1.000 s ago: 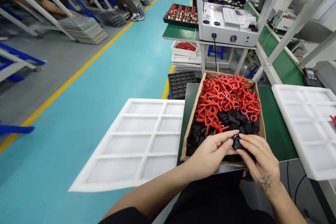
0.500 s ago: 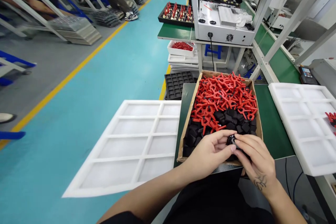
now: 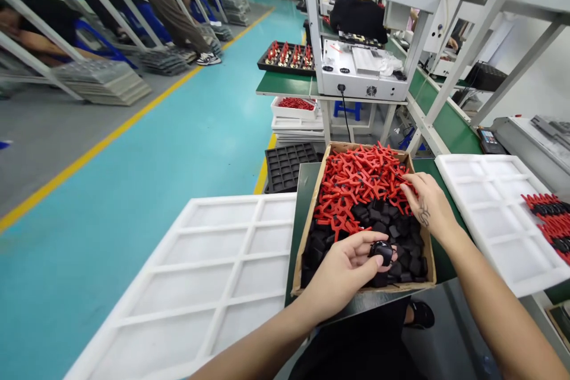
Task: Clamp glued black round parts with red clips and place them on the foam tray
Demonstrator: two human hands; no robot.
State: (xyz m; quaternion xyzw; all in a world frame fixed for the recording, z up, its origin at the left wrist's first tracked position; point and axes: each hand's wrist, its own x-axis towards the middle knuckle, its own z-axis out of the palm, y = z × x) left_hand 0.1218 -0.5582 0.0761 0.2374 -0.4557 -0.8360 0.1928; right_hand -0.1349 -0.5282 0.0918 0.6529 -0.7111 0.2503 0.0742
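Note:
My left hand point(image 3: 351, 270) holds a small glossy black plastic piece point(image 3: 382, 253) between thumb and fingers, above the near part of a cardboard box point(image 3: 310, 208). At the box's right side, my right hand point(image 3: 425, 202) has its thumb and fingertips closed in around a red plastic clip point(image 3: 407, 185) at the edge of the heap; the contact is partly hidden. Many red forked clips point(image 3: 356, 172) fill the far half of the box. Matte black pieces point(image 3: 378, 214) lie in the near half, partly behind my left hand.
A white divided tray point(image 3: 214, 261) lies left of the box. Another white tray point(image 3: 494, 202) on the right carries rows of red and black parts point(image 3: 550, 222). Ahead stand a white machine point(image 3: 360, 74) and a black tray of red-topped parts point(image 3: 287, 58). A person point(image 3: 358, 15) sits beyond.
My right hand has left the black piece and moved up and right to the red clips. My left hand keeps the piece, now more exposed. The view has tilted up.

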